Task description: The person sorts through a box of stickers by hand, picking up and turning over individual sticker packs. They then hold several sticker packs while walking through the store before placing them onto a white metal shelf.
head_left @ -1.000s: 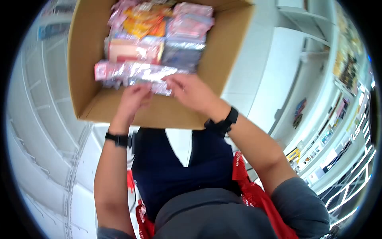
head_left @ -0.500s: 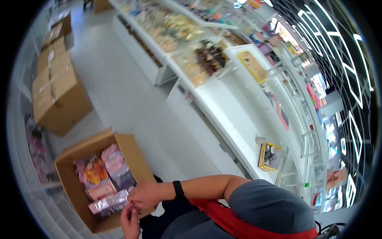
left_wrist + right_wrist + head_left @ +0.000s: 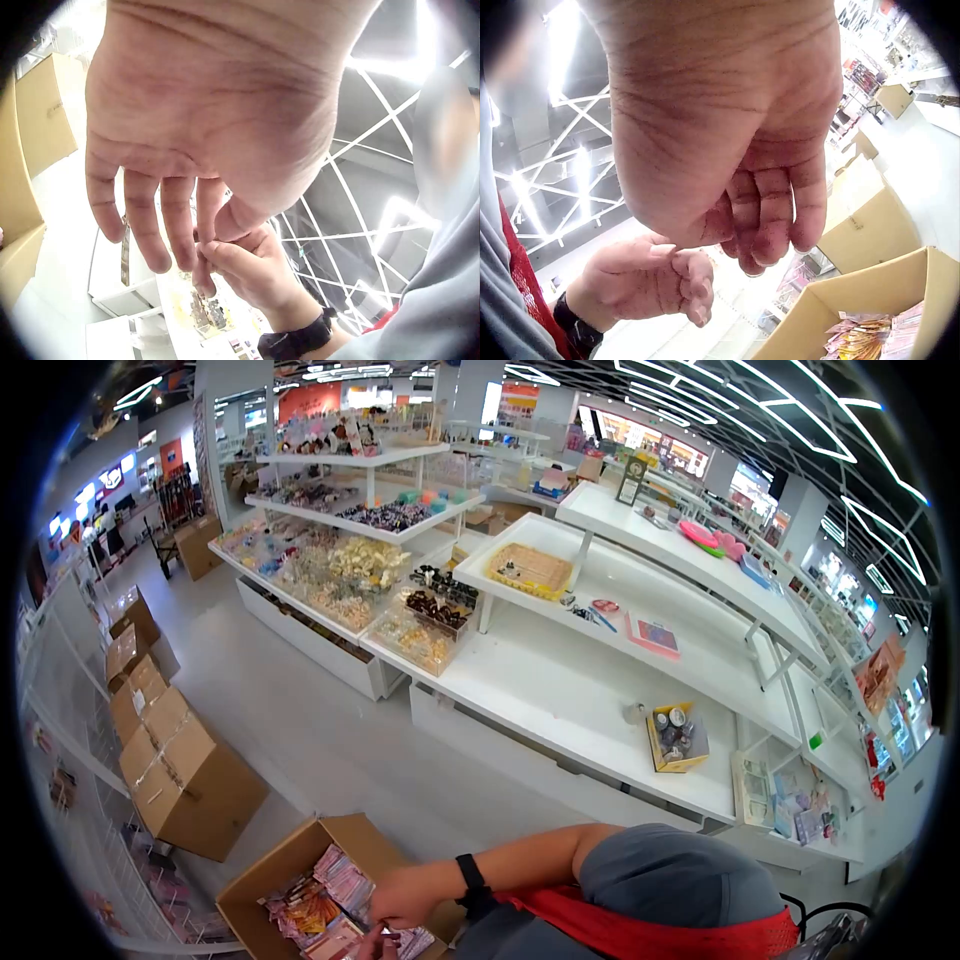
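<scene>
My right hand (image 3: 400, 898) hangs over the near side of an open cardboard box (image 3: 262, 857), its fingers loosely curled. My left hand (image 3: 374, 944) is close below it, mostly cut off by the frame's bottom edge. In the left wrist view the left hand (image 3: 202, 127) has relaxed fingers, its thumb against the index finger; the right hand's fingertips (image 3: 217, 251) overlap them. Nothing shows held in either hand. Inside the box lie pink plastic packets (image 3: 342, 875) and orange packets (image 3: 308, 916), with shiny packets partly hidden by the hands.
Closed cardboard boxes (image 3: 190, 780) line the aisle on the left beside wire shelving (image 3: 110, 830). To the right runs a white tiered display shelf (image 3: 540, 690), bearing a yellow box of jars (image 3: 676, 740) and a wicker basket (image 3: 530, 572). Hair accessories (image 3: 360, 575) fill the counter beyond.
The head view has swung up from the box's inside to the aisle and shelves. Both hands have left the shiny long packet and come together near the box's close side.
</scene>
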`<state>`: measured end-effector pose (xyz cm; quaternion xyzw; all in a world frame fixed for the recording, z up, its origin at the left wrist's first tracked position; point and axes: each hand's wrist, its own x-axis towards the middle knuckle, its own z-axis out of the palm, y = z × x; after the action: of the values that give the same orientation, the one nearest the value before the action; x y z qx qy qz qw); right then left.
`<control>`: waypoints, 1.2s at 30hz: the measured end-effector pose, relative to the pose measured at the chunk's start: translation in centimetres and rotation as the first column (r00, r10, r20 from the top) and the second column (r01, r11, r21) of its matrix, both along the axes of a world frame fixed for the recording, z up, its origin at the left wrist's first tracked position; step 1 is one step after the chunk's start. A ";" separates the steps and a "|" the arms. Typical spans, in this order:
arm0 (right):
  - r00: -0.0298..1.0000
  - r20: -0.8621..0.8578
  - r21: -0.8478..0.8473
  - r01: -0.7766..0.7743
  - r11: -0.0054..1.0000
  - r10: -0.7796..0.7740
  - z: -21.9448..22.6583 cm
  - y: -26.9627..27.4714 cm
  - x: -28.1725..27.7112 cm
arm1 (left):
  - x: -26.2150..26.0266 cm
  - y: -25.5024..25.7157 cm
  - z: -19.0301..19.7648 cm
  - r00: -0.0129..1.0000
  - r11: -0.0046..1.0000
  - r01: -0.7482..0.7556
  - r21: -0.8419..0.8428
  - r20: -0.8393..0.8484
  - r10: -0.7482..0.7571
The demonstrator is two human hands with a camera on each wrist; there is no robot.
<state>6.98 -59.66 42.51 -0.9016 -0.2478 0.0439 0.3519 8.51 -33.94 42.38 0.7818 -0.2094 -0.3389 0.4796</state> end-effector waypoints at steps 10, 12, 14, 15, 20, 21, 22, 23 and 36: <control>0.949 -0.308 -0.054 -0.092 0.994 0.071 -3.0 -0.3 -1.4 | -2.6 -1.0 -6.2 1.000 0.989 -0.010 -0.151 -0.028 0.005; 0.959 -0.280 -0.090 -0.062 0.994 0.035 -2.1 -2.2 -0.5 | -3.0 -2.0 -5.9 0.997 0.990 0.014 -0.142 -0.079 -0.025; 0.969 -0.243 -0.099 -0.063 0.993 0.037 -1.1 -4.3 0.9 | -3.2 -3.9 -4.6 0.980 0.988 0.014 -0.155 -0.195 -0.044; 0.973 -0.224 -0.091 -0.074 0.993 0.052 -0.6 -5.4 1.4 | -3.2 -5.1 -4.7 0.981 0.983 0.020 -0.181 -0.188 -0.054; 0.975 -0.184 -0.022 -0.128 0.992 0.122 -2.4 -13.8 5.1 | -2.1 -13.8 -4.7 0.967 0.972 -0.094 -0.217 -0.253 0.036; 0.976 -0.172 -0.032 -0.143 0.989 0.135 -2.8 -15.9 6.0 | -1.5 -16.1 -4.6 0.966 0.968 -0.127 -0.216 -0.250 0.071; 0.978 -0.153 -0.047 -0.153 0.987 0.144 -2.9 -18.1 7.2 | -1.1 -18.5 -3.5 0.950 0.957 -0.212 -0.200 -0.272 0.153; 0.971 -0.174 -0.039 -0.171 0.985 0.162 -3.0 -20.2 8.1 | -0.4 -20.7 -3.8 0.951 0.948 -0.240 -0.208 -0.249 0.186; 0.926 -0.152 0.180 -0.318 0.931 0.346 -0.3 -30.7 15.7 | 4.9 -33.2 0.5 0.867 0.843 -0.498 -0.201 -0.120 0.484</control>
<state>22.66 -90.41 42.23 -0.8092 -0.3666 0.1656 0.4282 13.43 -67.15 42.86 0.7385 -0.0238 -0.2039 0.6422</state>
